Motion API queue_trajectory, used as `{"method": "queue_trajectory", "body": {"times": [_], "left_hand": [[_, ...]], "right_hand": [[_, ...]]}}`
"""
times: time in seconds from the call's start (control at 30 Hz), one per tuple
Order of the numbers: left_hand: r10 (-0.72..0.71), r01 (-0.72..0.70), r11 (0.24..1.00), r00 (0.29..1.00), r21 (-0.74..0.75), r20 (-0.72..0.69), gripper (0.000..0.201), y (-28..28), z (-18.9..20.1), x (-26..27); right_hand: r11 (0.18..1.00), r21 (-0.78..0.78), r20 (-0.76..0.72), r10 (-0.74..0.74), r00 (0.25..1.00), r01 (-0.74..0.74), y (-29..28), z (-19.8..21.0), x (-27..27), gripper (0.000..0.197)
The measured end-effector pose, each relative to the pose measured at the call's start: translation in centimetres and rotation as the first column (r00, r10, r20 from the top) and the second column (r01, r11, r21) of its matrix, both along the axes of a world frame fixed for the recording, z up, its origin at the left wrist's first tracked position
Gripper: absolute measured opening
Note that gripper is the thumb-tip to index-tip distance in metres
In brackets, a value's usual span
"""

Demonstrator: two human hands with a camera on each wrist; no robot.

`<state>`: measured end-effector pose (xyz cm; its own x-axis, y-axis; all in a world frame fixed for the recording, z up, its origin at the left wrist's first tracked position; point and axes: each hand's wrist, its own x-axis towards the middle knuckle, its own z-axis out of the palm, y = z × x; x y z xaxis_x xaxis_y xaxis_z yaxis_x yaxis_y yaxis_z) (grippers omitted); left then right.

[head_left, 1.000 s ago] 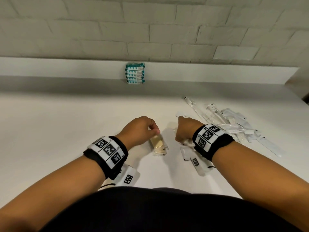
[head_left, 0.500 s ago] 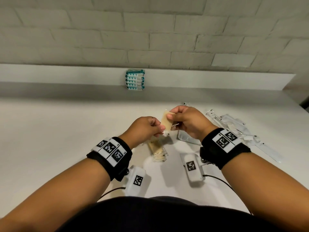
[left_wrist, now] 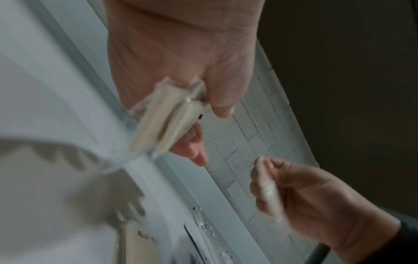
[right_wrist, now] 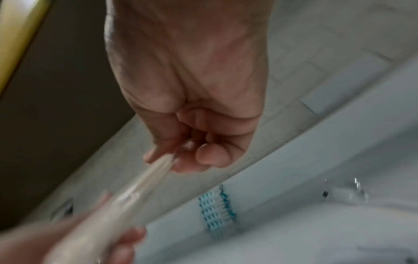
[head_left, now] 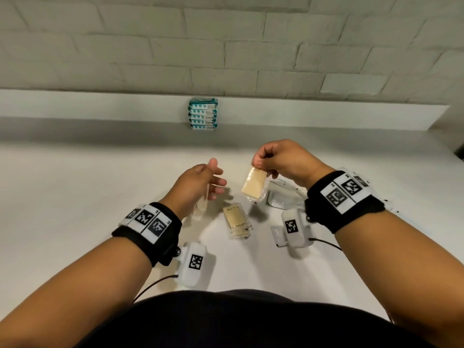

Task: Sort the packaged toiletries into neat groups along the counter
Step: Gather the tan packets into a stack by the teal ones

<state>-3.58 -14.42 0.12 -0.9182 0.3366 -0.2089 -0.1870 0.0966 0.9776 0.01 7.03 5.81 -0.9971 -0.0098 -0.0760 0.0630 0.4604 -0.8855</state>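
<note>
The left hand (head_left: 200, 187), left of the soap pile (head_left: 237, 219), pinches two thin cream packets (left_wrist: 158, 125) between thumb and fingers, the other fingers loosely spread; they look gathered for adding to that pile, which lies flat on the counter (head_left: 75, 197) as the likely home for this kind. Just right of the pile and above it, the right hand (head_left: 281, 162) is curled, pinching one cream packet (head_left: 253, 184) by its top edge so that it hangs free, probably to keep it apart from the rest while it is matched. Right of the pile lie pale pouches (head_left: 281, 197), seemingly unsorted. Well behind the pile, a teal stack (head_left: 203, 116) sits against the upstand, apparently a finished group. The counter is plain white; the wall (head_left: 226, 46) behind is pale painted brick.
</note>
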Motion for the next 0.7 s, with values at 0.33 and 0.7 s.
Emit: {"method": "queue_trajectory", "body": {"times": [0.33, 0.7], "left_hand": [[0.098, -0.215, 0.879, 0.955, 0.426, 0.28, 0.068, -1.4, 0.3, -0.2], [0.054, -0.205, 0.777, 0.964, 0.595, 0.262, 0.049, 0.1, 1.9, -0.7]], "right_hand": [[0.709, 0.605, 0.272, 0.244, 0.931, -0.362, -6.0, -6.0, -3.1, 0.008], [0.968, -0.228, 0.133, 0.134, 0.982, -0.101, -8.3, -3.0, -1.1, 0.013]]}}
